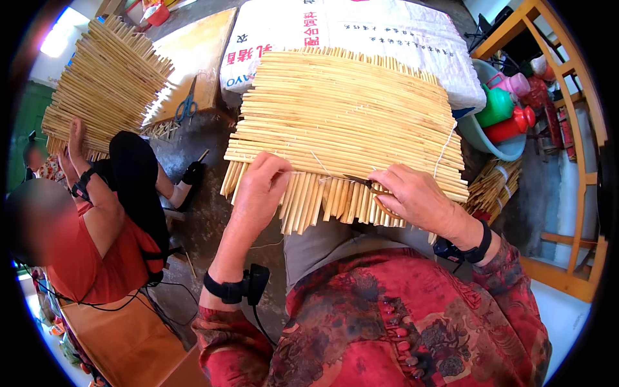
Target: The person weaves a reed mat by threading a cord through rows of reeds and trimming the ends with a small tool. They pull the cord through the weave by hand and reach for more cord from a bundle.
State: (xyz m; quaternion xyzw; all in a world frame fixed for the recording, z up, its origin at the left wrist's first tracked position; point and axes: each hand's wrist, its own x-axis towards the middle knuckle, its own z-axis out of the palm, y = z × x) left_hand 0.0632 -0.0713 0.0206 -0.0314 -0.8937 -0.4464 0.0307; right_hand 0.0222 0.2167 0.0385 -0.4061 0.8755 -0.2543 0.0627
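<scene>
Grey concrete floor (206,193) carries white woven sack (361,32), pale wooden board (200,51) with blue-handled scissors (186,106), teal basin (500,145) of plastic jugs, bundled straw stalks (493,184) beside basin.

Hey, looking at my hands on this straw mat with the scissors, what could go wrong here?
The scissors in your right hand point toward your left hand, which pinches the white string close by; a slip might nick a finger. The blades could also cut the binding string, so stalks of the straw mat may loosen.
</scene>
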